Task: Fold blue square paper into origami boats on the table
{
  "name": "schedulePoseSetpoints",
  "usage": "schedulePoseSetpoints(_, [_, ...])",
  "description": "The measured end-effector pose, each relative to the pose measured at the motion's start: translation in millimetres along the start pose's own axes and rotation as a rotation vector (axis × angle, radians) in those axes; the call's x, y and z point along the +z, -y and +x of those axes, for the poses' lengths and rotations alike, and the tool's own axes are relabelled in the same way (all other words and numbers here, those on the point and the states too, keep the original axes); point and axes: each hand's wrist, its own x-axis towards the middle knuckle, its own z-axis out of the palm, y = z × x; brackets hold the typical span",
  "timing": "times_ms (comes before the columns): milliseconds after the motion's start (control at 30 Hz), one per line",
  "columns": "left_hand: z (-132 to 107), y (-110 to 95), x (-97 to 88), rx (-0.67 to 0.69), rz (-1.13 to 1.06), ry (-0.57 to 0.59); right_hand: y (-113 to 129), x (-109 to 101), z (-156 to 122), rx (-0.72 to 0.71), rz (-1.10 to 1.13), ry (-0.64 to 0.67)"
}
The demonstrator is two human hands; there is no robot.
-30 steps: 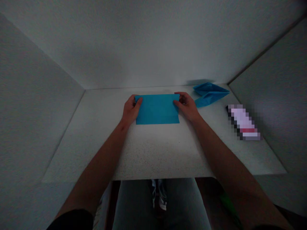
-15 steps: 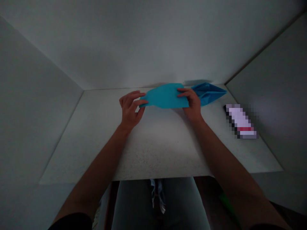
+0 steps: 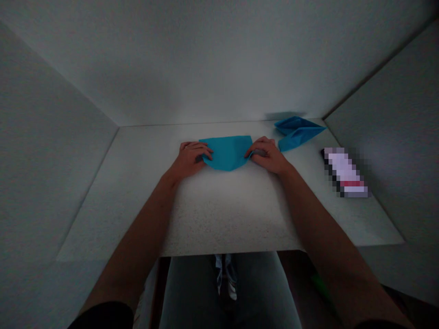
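A folded sheet of blue paper (image 3: 227,152) lies on the white table (image 3: 222,210), towards the far side. My left hand (image 3: 190,158) pinches its left end, and its fingers lie curled over the paper's edge. My right hand (image 3: 267,154) pinches the right end in the same way. The paper bows downwards in the middle between the two hands, with its near edge curved.
A second blue paper piece (image 3: 297,131), folded into a pointed shape, lies at the back right corner. A pixelated white and pink object (image 3: 345,172) rests near the right wall. White walls enclose the table on three sides. My knees show below the front edge.
The flat folded sheet was lifted off the table by both hands, then brought back down. Now both hands hold its ends and the near edge is curved.
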Motion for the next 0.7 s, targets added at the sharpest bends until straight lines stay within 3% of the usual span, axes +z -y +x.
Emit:
schedulePoseSetpoints(167, [1, -5, 2.4, -0.028, -0.073, -0.004, 5, 4, 1, 0.026, 0.074, 0.002])
schedulePoseSetpoints(267, [1, -3, 7.7, -0.062, -0.082, -0.074, 12, 9, 2, 0.011, 0.124, 0.046])
schedulePoseSetpoints(400, [1, -6, 15.4, -0.073, -0.045, -0.131, 20, 17, 4, -0.027, 0.047, 0.001])
schedulePoseSetpoints(700, [5, -25, 24.6, -0.093, 0.099, -0.132, 15, 27, 6, -0.034, -0.116, -0.023])
